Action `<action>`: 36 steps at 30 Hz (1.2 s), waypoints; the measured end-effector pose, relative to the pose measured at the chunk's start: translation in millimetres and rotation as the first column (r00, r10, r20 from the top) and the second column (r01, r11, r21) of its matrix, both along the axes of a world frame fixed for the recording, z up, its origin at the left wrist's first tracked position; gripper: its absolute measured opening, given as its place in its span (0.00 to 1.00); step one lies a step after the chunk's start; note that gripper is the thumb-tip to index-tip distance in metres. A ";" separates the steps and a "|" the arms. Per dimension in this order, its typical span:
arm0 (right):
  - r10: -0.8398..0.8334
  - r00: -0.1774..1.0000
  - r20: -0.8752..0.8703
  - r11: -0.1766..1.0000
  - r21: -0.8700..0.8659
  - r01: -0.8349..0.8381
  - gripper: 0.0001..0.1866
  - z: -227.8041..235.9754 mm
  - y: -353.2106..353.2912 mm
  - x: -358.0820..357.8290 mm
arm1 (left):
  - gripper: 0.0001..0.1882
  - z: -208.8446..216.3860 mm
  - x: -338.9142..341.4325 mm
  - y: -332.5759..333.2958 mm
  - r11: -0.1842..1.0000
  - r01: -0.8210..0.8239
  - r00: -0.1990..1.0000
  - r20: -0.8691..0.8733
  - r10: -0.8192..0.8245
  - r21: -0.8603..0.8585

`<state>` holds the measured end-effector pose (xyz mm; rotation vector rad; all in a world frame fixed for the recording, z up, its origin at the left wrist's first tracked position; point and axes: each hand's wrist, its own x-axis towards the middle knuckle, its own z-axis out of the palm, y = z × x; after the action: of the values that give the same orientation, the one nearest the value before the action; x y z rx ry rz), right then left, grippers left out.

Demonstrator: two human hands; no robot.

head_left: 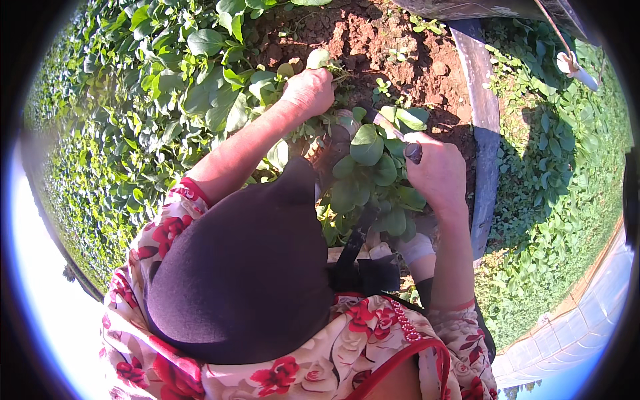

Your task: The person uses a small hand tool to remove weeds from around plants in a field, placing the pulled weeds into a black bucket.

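Reddish soil (pixel 353 33) lies between green crops (pixel 200 87) and a grey strip (pixel 485 120). Right hand (pixel 437 170): grasps a dark-handled tool (pixel 414 153), above the leafy plant (pixel 367 145) just left of that hand. Left hand (pixel 310 92): clenched, small leaves (pixel 319 59) at its knuckles; grip on them cannot be confirmed.

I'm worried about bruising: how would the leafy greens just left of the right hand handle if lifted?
The leafy greens would likely flop, or bruise if squeezed, since their broad leaves look thin. Because mostly leaf shows, they're probably light for their spread.
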<state>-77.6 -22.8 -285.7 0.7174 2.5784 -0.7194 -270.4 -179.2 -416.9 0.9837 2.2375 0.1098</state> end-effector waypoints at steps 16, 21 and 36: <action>0.173 0.981 -0.089 0.980 -0.084 -0.180 0.09 -21.3 19.6 -32.5 | 0.19 16.5 -14.0 -24.1 0.932 -0.006 1.000 0.018 0.014 -0.362; 0.263 0.962 -0.075 0.935 -0.225 -0.273 0.11 -25.6 42.5 -45.6 | 0.18 10.6 -21.6 -33.3 0.938 -0.022 1.000 0.003 0.025 -0.346; 0.304 0.869 -0.390 0.846 -0.310 -0.435 0.09 -111.8 24.1 -79.1 | 0.12 5.1 4.8 -44.4 0.954 0.078 0.988 -0.106 -0.113 -0.288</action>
<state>-156.7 1.2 -397.4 -0.0476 2.6109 -1.2498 -265.6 -223.6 -411.8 0.9594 2.2298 -0.3145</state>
